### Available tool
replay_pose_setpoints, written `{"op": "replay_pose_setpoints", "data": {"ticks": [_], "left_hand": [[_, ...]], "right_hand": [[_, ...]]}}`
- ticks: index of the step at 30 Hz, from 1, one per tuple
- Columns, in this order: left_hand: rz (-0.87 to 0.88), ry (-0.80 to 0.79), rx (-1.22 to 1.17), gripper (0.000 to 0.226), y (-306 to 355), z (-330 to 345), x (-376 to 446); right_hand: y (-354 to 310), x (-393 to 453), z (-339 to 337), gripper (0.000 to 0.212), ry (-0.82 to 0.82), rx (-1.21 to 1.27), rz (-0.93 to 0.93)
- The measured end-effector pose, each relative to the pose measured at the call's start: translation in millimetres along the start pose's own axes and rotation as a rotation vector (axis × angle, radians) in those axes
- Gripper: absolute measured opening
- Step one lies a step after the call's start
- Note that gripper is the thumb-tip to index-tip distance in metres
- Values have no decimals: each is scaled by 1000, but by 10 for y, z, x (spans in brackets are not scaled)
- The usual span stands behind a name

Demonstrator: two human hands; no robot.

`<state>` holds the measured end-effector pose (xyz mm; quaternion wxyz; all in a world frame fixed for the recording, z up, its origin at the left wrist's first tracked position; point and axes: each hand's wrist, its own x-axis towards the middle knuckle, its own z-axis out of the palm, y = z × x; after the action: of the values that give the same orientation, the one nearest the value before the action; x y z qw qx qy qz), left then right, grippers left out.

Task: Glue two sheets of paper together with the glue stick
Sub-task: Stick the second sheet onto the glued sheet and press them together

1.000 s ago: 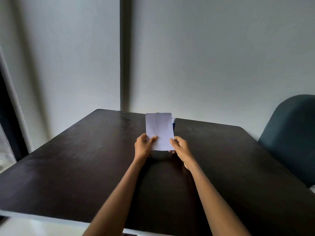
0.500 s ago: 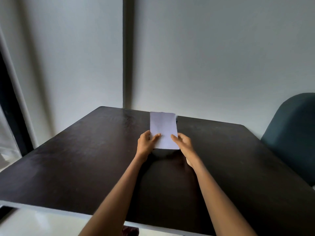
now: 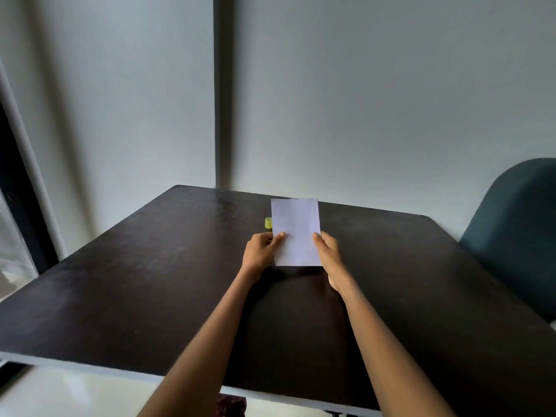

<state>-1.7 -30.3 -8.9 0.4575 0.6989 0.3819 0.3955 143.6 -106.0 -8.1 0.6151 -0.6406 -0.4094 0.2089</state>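
A small white paper [image 3: 296, 230] is held upright above the dark table [image 3: 150, 281], facing me. My left hand [image 3: 261, 251] pinches its left edge with thumb on the front. My right hand [image 3: 326, 249] pinches its right edge the same way. A slight step along the top edge hints at a second sheet behind the first; I cannot tell for sure. A small yellow-green cap [image 3: 268, 223] stands on the table just left of the paper. The glue stick itself is hidden.
A dark teal chair [image 3: 517, 236] stands at the table's right side. A grey wall with a dark vertical strip [image 3: 221, 100] rises behind the far table edge. A dark window frame [image 3: 21, 191] is at the left.
The paper has shifted slightly right and both hands have slid up its side edges. The yellow-green cap has come into sight at the paper's left; the blue-white object once beside its right edge is hidden.
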Motion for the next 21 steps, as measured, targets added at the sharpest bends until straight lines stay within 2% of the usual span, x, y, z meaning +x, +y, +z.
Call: {"op": "replay_pose_setpoints", "data": {"ticks": [2,4,7,8,11,13,16,19,21], "left_hand": [[-9,24,5,51,-10,12,9],[-9,27,9,50,-20,12,22],[32,17,19,21,-38,7,35],[33,18,7,20,-27,4,25],[15,33,91,44,5,21,-26],[-13,65,224,46,64,87,-68],[-41,143,238,40,223,320,-79],[31,44,337,18,363,664,-16],[52,-34,402,19,390,863,33]], "right_hand": [[-7,-2,16,28,31,-21,3],[2,9,33,36,79,-107,1],[43,8,5,41,188,-234,-52],[47,-6,-17,37,232,-257,-59],[11,-90,-53,15,330,-256,-41],[-29,-139,-89,9,360,-252,-18],[-61,-126,-262,11,430,-325,6],[-18,-46,-584,11,459,-444,76],[39,5,-812,11,407,-560,129]]}}
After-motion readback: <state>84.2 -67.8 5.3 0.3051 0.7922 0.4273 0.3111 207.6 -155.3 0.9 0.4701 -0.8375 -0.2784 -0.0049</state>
